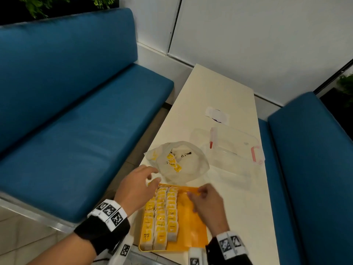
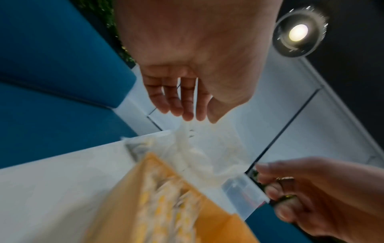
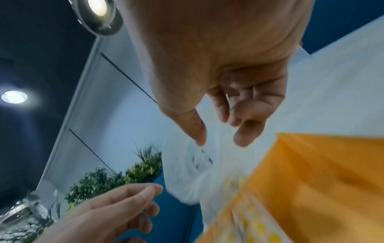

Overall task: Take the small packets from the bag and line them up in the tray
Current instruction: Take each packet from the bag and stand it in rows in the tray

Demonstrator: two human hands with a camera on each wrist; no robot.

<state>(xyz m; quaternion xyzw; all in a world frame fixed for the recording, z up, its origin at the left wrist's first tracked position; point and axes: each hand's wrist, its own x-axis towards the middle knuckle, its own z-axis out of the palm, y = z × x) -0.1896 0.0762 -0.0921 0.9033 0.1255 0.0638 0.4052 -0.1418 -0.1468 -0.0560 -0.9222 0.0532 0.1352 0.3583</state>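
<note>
An orange tray lies at the near end of the table, and three rows of yellow-and-white packets fill its left side. Its right side is bare. Just beyond it sits a crumpled clear bag with a few yellow packets inside. My left hand hovers over the tray's far left corner beside the bag, fingers relaxed and empty, as the left wrist view also shows. My right hand hangs over the tray's far rim. Its fingers curl loosely around nothing in the right wrist view.
A clear plastic container with pink clasps lies right of the bag. A white paper scrap sits farther back on the cream table. Blue benches flank the table. The tray reaches the table's near left edge.
</note>
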